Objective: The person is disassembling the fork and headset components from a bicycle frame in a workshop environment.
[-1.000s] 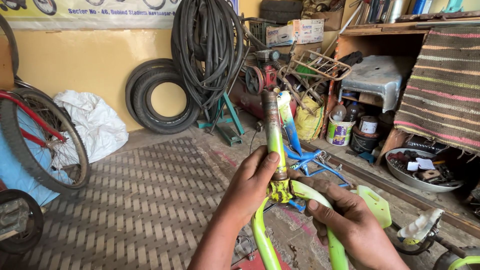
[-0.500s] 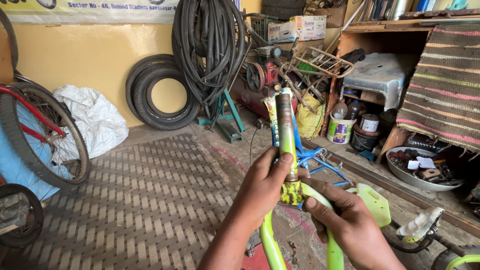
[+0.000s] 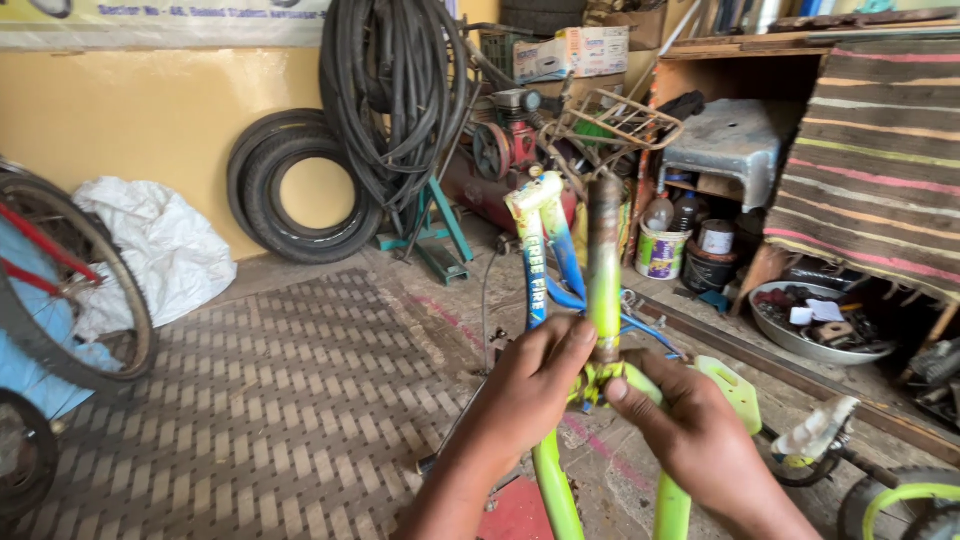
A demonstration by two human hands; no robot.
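Note:
A lime-green bicycle frame (image 3: 556, 490) stands upright before me, with a rusty green steerer tube (image 3: 603, 262) rising from its head. My left hand (image 3: 525, 400) wraps its fingers around the base of that tube from the left. My right hand (image 3: 685, 425) pinches the same joint from the right, thumb and fingers on the grimy ring at the tube's foot. Behind the tube leans a blue and yellow bicycle fork (image 3: 538, 250).
Stacked tyres (image 3: 300, 190) and coiled black hoses (image 3: 395, 95) sit against the yellow wall. A bicycle wheel (image 3: 75, 285) and a white sack (image 3: 160, 245) are at the left. A red compressor (image 3: 505, 150), paint tins (image 3: 662, 250), a metal bowl (image 3: 815, 320) and a pedal (image 3: 818, 432) crowd the right.
The frame and tube have shifted rightward in view and come more upright. Both hands stay clasped at the tube's base, the right fingers now pinching higher on the joint.

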